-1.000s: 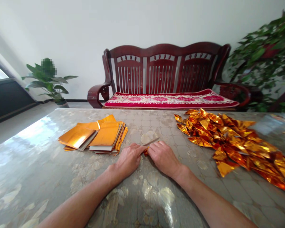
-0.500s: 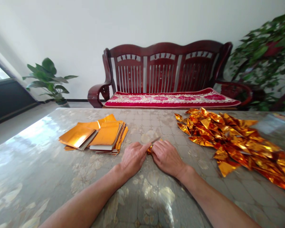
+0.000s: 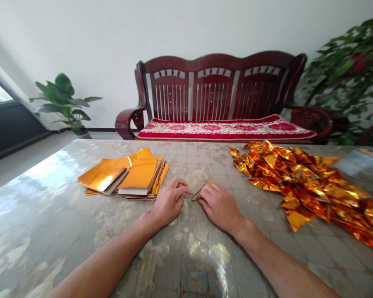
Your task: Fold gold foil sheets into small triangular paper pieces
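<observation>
My right hand (image 3: 220, 206) rests on the table with its fingers closed on a small piece of folded foil paper (image 3: 199, 191). A greyish edge and a bit of gold show past the fingertips; the rest is hidden under them. My left hand (image 3: 169, 199) lies just left of that piece, its fingers apart and holding nothing. Left of this hand are stacks of flat orange-gold foil paper (image 3: 139, 174) with pale undersides. A heap of folded gold foil pieces (image 3: 301, 178) spreads to the right of my right hand.
The patterned, glossy table (image 3: 118, 248) reaches to a dark red wooden bench (image 3: 211, 95) with a red-and-white seat cover (image 3: 224, 129). A clear plastic bag (image 3: 357, 162) lies at the far right. Potted plants (image 3: 62, 103) stand on both sides of the bench.
My left hand has drawn back leftward, off the folded foil paper, and its fingers have spread. My right hand has stayed on the piece in nearly the same spot.
</observation>
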The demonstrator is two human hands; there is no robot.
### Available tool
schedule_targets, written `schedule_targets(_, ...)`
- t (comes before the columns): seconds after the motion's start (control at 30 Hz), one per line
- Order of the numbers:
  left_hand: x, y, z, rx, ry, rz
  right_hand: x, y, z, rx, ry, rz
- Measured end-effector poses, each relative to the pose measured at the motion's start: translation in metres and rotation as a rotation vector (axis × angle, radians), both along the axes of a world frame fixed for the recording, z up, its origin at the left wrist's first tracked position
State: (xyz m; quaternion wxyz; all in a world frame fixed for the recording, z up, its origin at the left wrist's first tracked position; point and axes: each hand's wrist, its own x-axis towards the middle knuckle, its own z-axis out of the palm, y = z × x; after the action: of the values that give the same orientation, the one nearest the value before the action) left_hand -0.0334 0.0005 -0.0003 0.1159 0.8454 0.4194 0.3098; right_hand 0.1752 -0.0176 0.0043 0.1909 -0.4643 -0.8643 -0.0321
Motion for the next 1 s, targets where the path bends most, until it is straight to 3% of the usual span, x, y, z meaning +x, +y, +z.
schedule_targets(0.27, 0.001, -0.004, 0.012, 0.001, 0.165, -0.187, -0.001, 0.002, -0.002, 0.04, 0.024, -0.012)
schedule_targets(0.43, 0.004, -0.005, 0.014, 0.016, 0.132, -0.17, -0.001, 0.005, -0.001, 0.024, 0.045, -0.017)
schedule_targets(0.7, 0.0, 0.004, 0.002, -0.019, 0.19, -0.113, -0.002, 0.007, -0.001, -0.026, 0.078, -0.036)
schedule_targets(1.0, 0.004, 0.006, -0.006, -0.088, 0.093, -0.05, -0.003, 0.009, -0.002, -0.064, 0.111, -0.084)
